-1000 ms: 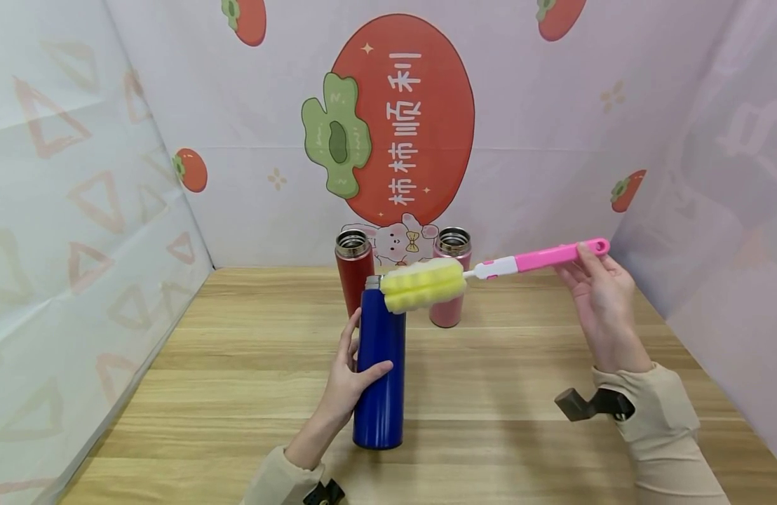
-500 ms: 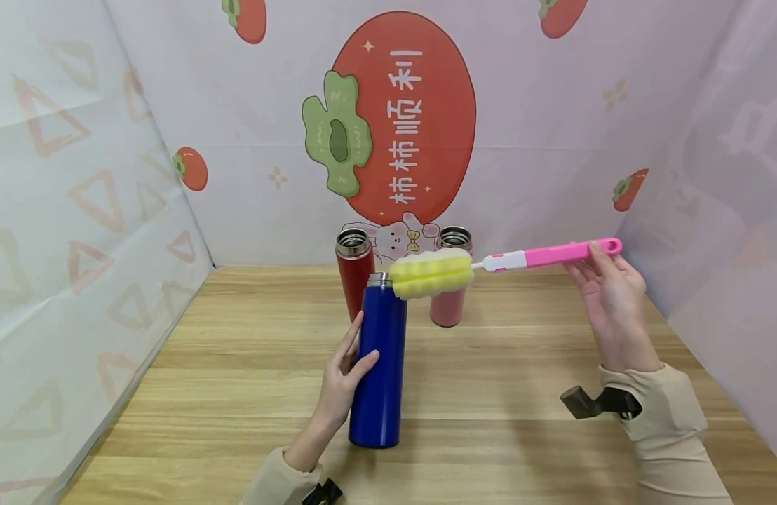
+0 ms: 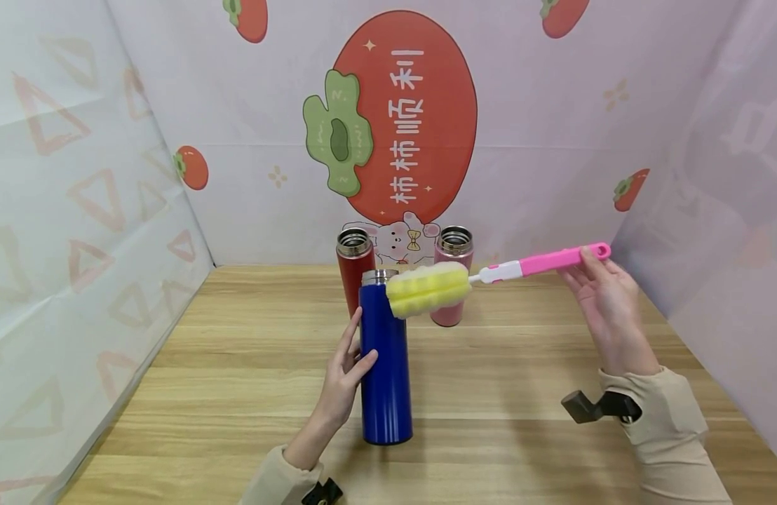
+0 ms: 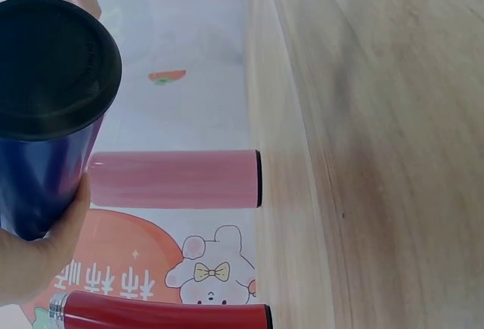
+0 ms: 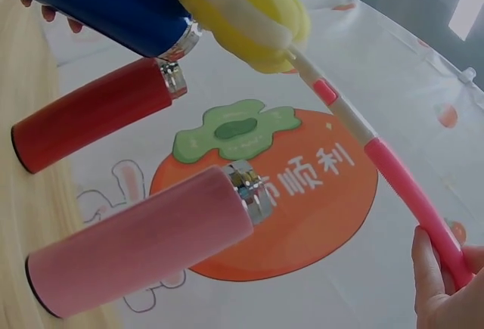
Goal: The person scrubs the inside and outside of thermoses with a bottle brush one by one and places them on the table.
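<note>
My left hand (image 3: 343, 379) grips a tall blue vacuum flask (image 3: 386, 386) by its left side, thumb across the front. In the left wrist view its black base (image 4: 57, 68) shows, held off the table. The flask stands nearly upright with its steel neck (image 3: 379, 275) uncapped. My right hand (image 3: 611, 319) pinches the far end of the pink handle (image 3: 552, 261) of a sponge bottle brush. The brush's yellow and white sponge head (image 3: 429, 291) lies sideways against the flask's upper right side, just below the neck, as the right wrist view also shows.
Behind the blue flask stand an open red flask (image 3: 355, 270) and an open pink flask (image 3: 448, 315) on the wooden table (image 3: 250, 379). A printed cloth backdrop (image 3: 527, 175) rises behind them, with cloth walls at both sides.
The brush lifted slightly rightward, then came back down and left against the flask. The blue flask's base has swung right, and the left thumb has drawn back from its front.
</note>
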`<state>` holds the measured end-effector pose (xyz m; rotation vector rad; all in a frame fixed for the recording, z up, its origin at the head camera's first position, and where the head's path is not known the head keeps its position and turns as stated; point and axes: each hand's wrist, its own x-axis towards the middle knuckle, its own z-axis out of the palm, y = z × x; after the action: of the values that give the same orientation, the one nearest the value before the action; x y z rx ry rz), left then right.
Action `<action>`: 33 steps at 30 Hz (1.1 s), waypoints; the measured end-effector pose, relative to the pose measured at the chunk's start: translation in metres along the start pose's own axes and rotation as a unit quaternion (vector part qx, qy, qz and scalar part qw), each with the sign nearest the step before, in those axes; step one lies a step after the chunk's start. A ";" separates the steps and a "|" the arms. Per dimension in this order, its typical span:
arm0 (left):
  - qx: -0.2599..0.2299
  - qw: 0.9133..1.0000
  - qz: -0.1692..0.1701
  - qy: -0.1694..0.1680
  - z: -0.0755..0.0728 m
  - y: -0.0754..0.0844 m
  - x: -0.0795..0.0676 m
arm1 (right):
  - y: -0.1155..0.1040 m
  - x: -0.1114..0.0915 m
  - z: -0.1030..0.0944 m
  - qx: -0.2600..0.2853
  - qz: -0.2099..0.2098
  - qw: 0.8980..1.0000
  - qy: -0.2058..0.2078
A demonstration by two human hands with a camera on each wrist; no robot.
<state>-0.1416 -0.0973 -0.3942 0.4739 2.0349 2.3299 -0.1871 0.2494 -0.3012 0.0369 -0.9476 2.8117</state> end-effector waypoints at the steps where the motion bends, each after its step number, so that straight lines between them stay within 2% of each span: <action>1: -0.004 1.000 -0.002 0.000 0.000 0.001 0.000 | 0.001 0.000 -0.001 -0.004 0.001 1.000 -0.007; 9: -0.022 1.000 -0.010 0.006 0.001 0.004 0.002 | 0.004 -0.002 -0.007 -0.020 0.034 0.998 -0.054; 16: -0.037 0.999 -0.007 0.015 0.001 0.005 0.002 | 0.009 -0.005 -0.011 -0.054 0.066 0.994 -0.068; 22: -0.043 0.999 0.000 0.021 -0.001 0.006 0.002 | 0.015 -0.009 -0.016 -0.102 0.086 0.986 -0.096; 28: -0.050 0.998 0.009 0.025 -0.002 0.007 0.002 | 0.021 -0.011 -0.019 -0.112 0.104 0.978 -0.140; 33: -0.054 0.998 0.003 0.033 -0.002 0.009 0.002 | 0.025 -0.013 -0.021 -0.137 0.104 0.971 -0.167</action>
<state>-0.1424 -0.1004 -0.3851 0.4040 1.9227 2.4756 -0.1778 0.2406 -0.3339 0.4084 -1.4894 2.8845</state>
